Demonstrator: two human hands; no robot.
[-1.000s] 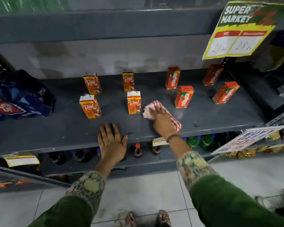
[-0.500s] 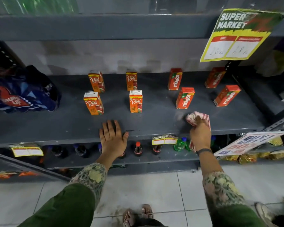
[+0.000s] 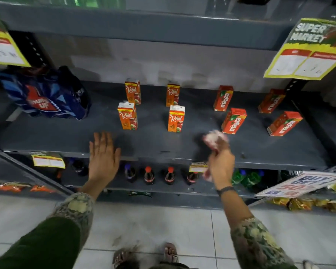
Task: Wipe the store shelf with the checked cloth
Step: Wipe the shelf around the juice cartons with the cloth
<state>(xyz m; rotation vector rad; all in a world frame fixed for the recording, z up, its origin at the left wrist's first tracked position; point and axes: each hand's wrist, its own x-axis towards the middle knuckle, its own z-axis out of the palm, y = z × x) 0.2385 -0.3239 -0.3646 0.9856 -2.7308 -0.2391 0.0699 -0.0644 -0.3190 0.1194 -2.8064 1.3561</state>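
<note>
The grey metal shelf (image 3: 66,136) runs across the middle of the head view. My right hand (image 3: 220,164) grips the red-and-white checked cloth (image 3: 214,139), bunched and blurred, at the shelf's front edge just below a Maaza carton (image 3: 234,121). A tail of the cloth hangs under the hand. My left hand (image 3: 104,156) lies flat with fingers spread on the front edge, left of centre, holding nothing.
Several orange Real cartons (image 3: 127,116) and red Maaza cartons stand on the shelf. A blue Thums Up pack (image 3: 47,94) sits far left. Cola and green bottles (image 3: 148,175) fill the shelf below. Paper price signs (image 3: 306,49) hang from the upper shelf. Tiled floor is underfoot.
My right hand has swept the cloth from mid-shelf to the right, then a little back to the left along the front edge. The left hand stayed on the edge. The camera shifted left.
</note>
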